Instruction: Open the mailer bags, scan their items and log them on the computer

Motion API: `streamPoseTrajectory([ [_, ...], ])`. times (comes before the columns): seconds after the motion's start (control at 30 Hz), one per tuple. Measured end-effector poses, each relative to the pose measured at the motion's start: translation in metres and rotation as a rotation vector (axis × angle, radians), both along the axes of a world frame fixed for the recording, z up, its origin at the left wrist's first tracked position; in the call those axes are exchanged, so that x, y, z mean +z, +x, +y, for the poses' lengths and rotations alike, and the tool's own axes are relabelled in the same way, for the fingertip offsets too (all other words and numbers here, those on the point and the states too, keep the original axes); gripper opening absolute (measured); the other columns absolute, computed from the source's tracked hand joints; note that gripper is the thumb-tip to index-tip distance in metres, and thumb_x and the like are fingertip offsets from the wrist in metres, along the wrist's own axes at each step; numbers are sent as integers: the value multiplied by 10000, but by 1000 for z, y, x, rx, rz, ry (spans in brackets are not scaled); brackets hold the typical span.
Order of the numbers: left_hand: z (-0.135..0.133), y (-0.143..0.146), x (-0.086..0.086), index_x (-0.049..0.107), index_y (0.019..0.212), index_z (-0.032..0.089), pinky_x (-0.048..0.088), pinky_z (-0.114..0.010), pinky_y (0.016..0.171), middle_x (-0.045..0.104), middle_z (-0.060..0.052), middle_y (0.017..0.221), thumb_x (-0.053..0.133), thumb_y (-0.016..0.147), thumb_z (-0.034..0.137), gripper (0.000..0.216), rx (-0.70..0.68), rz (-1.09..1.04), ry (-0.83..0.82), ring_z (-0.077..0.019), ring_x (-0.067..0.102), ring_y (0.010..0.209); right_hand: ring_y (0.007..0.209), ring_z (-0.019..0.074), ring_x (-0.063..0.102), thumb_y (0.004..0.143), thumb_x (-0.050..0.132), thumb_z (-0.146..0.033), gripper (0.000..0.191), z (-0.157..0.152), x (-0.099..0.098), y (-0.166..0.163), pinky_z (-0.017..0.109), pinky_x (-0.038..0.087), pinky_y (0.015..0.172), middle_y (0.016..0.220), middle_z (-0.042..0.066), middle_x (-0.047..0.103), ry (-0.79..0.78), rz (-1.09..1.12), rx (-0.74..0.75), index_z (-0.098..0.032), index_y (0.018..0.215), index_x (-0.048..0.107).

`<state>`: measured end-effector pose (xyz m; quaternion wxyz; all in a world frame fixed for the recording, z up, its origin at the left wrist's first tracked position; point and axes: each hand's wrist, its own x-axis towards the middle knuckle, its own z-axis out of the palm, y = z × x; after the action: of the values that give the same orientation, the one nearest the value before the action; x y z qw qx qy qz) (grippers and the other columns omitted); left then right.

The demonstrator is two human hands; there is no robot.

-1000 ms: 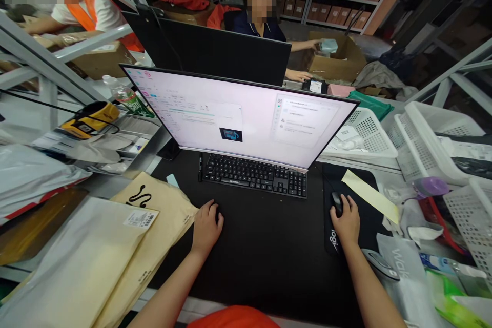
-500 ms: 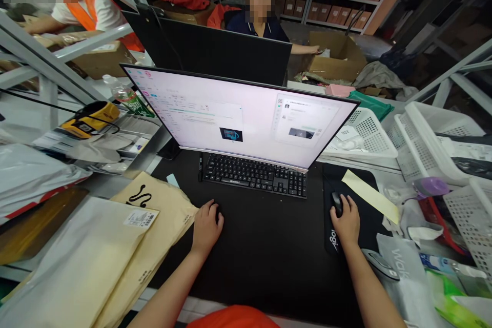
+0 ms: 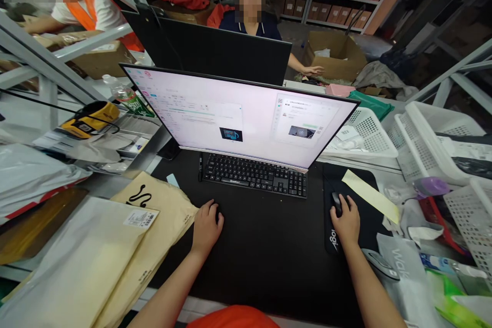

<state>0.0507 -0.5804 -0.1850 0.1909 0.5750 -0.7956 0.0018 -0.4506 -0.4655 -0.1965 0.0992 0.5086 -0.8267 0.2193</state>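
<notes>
My right hand (image 3: 348,223) lies over a black computer mouse (image 3: 337,203) on a black mouse pad (image 3: 365,218), fingers curled on it. With its fingers curled into a loose fist, my left hand (image 3: 206,226) rests on the black desk mat (image 3: 265,246) beside a stack of tan padded envelopes (image 3: 154,230). A black keyboard (image 3: 255,175) sits in front of both hands under a wide lit monitor (image 3: 238,115) showing windows.
White plastic baskets (image 3: 434,138) crowd the right side, with bags and a yellow paper strip (image 3: 371,196). A yellow handheld scanner (image 3: 90,118) and grey mailers lie left. Across the desk a person sits behind a second monitor (image 3: 211,51), one hand by a cardboard box (image 3: 338,56).
My hands have stayed put. A picture appeared in the right window on the screen. The person opposite put down a pale packet and moved a hand to the desk edge.
</notes>
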Motion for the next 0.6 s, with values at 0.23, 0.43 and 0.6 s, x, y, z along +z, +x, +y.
streamPoseTrajectory([
  [0.23, 0, -1, 2, 631, 1113, 152, 499, -508, 1014, 643, -192, 1235, 492, 954, 241, 229, 6, 23, 21, -340, 616, 1146, 1263, 344, 543, 920, 523, -424, 544, 0, 0, 0, 527, 493, 1042, 1442, 208, 520, -5, -7, 9, -142, 1372, 633],
  [0.43, -1, -1, 3, 643, 1117, 159, 495, -535, 1016, 647, -201, 1241, 482, 952, 252, 248, 6, 81, 34, -351, 616, 1156, 1244, 342, 554, 917, 516, -429, 536, -1, 1, 1, 529, 506, 1022, 1432, 202, 530, -18, 5, 8, -152, 1359, 642],
  [0.6, 0, -1, 3, 644, 1114, 152, 493, -531, 1022, 647, -204, 1244, 484, 953, 250, 248, 7, 82, 37, -352, 614, 1162, 1253, 346, 550, 919, 510, -431, 549, 0, 2, 1, 543, 502, 1028, 1439, 201, 524, -18, -3, 12, -160, 1381, 625],
])
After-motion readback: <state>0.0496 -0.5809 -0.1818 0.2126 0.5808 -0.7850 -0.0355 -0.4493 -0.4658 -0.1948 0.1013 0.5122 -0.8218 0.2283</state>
